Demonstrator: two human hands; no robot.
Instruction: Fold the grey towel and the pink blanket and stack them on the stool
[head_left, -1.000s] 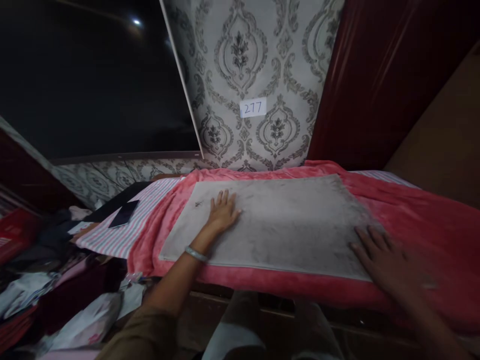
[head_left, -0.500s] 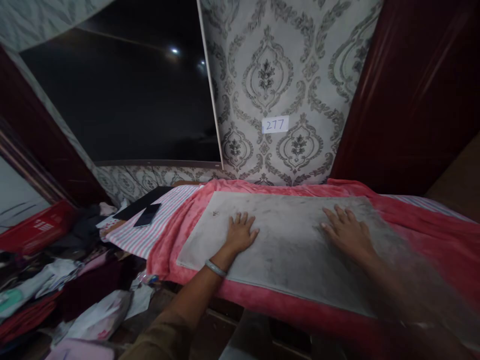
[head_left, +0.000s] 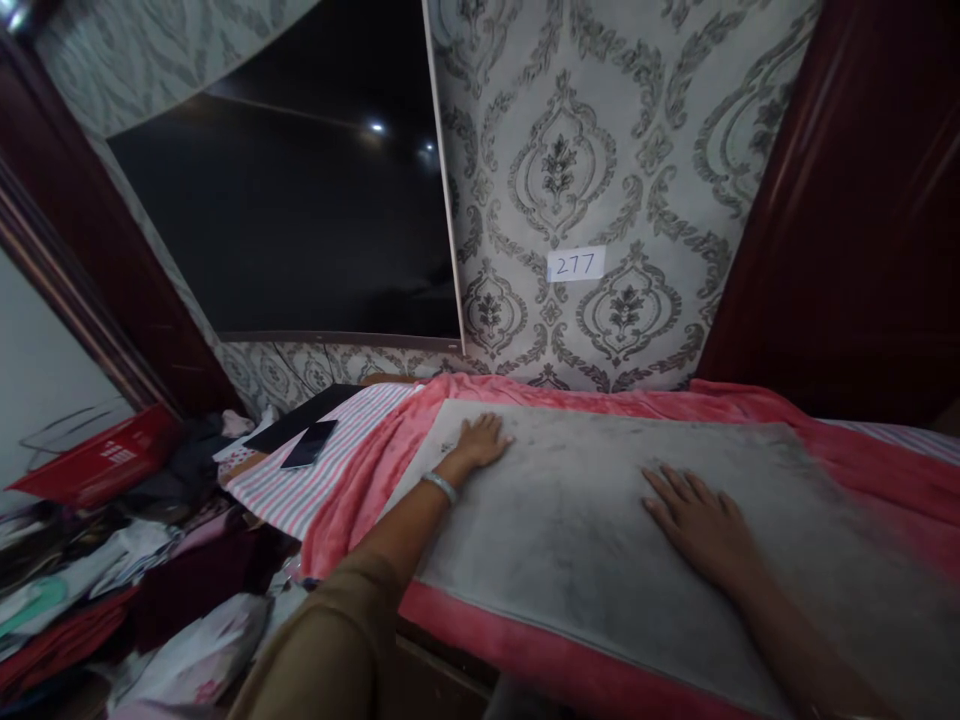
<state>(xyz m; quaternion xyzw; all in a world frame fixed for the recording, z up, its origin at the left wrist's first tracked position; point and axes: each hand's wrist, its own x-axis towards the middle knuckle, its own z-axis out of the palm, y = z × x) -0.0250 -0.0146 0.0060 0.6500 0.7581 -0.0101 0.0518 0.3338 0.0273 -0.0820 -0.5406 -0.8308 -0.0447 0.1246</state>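
Cloth (head_left: 570, 510) lies under left hand (head_left: 482, 441) and right hand (head_left: 699, 525), fingers spread (smoothing, seemingly); the next stroke calls for flat palms.

A grey cloth (head_left: 585, 520) lies spread on a pink blanket (head_left: 364, 475). Taking its middle as the clock's centre, I see the person's left hand (head_left: 482, 440) resting palm down at ten o'clock, and the right hand (head_left: 697, 525) at three, its fingers spread over the cloth. At nine o'clock a dark phone (head_left: 310, 444) lies on a striped cloth (head_left: 341, 480); at twelve, the wall carries a paper (head_left: 576, 264) marked 277.
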